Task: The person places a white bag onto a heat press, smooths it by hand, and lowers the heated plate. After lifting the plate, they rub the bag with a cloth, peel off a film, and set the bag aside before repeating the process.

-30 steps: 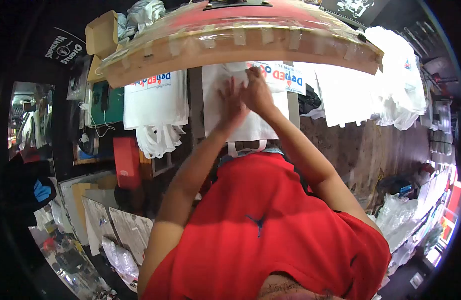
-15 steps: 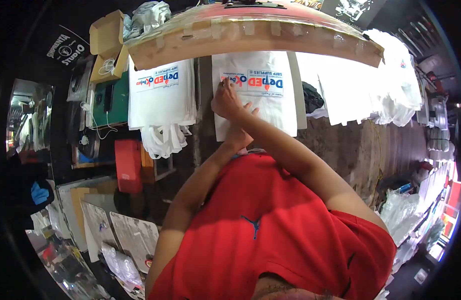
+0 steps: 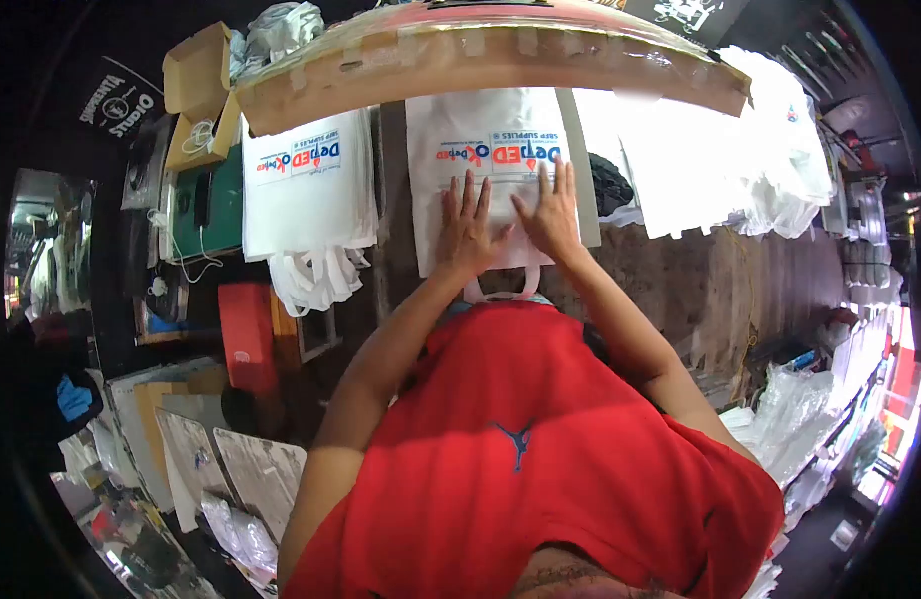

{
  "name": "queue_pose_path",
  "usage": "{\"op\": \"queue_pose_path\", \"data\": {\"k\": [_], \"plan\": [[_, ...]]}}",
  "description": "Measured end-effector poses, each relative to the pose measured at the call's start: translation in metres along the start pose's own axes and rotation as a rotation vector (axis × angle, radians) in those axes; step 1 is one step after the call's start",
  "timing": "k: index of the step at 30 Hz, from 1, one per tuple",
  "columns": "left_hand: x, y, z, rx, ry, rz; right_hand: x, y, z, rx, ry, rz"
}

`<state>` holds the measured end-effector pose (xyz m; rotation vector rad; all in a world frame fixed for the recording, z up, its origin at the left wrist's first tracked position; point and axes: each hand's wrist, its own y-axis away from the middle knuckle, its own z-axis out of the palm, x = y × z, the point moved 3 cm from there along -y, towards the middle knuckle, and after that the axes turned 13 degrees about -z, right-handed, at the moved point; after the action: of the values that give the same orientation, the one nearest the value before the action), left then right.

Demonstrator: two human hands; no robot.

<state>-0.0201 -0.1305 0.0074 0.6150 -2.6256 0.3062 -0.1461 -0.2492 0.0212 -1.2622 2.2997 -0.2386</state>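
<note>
A white bag [image 3: 435, 220] with blue and red lettering lies flat on a greyish board [image 3: 587, 222], its handle loop [image 3: 502, 296] toward my body. My left hand [image 3: 469, 232] rests palm down on the bag's lower left part, fingers stretched out just below the print [image 3: 480, 150]. On the right side my right hand [image 3: 552, 218] is also flat on the bag, its fingertips reaching the right end of the lettering. Both hands are open and hold nothing.
A stack of similar printed bags [image 3: 306, 215] lies to the left, handles hanging down. More white bags [image 3: 670, 180] are piled on the right, near a black crumpled item [image 3: 610, 187]. A taped frame [image 3: 490, 68] overhangs the bag's far end. An open cardboard box [image 3: 196, 90] stands at far left.
My right hand has moved right from the left end of the print. My left hand has come forward from near the bag's handle end. Both hands now lie spread on the bag.
</note>
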Motion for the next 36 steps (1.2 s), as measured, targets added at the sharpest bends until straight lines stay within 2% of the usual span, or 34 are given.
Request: {"op": "queue_pose_path", "data": {"k": [1, 2, 3, 10, 21, 23, 26, 36], "plan": [[0.000, -0.003, 0.001, 0.010, 0.021, -0.014, 0.010, 0.010, 0.003, -0.017, 0.087, -0.018], [0.000, -0.003, 0.003, 0.027, 0.021, -0.030, 0.014, 0.015, 0.009, -0.142, 0.145, -0.038], [-0.001, -0.003, 0.004, 0.024, 0.017, -0.035, 0.017, 0.018, 0.016, -0.145, 0.139, -0.039], [0.000, -0.004, 0.012, 0.081, 0.002, -0.052, 0.016, 0.018, 0.024, -0.104, 0.022, -0.097], [-0.001, -0.006, 0.018, 0.078, -0.035, -0.092, 0.015, 0.022, 0.019, -0.049, 0.071, -0.118], [0.000, -0.005, 0.017, 0.135, -0.045, -0.101, 0.016, 0.023, 0.019, -0.043, 0.067, -0.115], [0.000, -0.004, 0.016, 0.092, -0.080, -0.134, 0.018, 0.022, 0.021, -0.019, 0.023, -0.098], [0.003, -0.002, 0.010, 0.112, -0.127, -0.119, 0.022, 0.023, 0.021, 0.014, 0.019, -0.097]]}}
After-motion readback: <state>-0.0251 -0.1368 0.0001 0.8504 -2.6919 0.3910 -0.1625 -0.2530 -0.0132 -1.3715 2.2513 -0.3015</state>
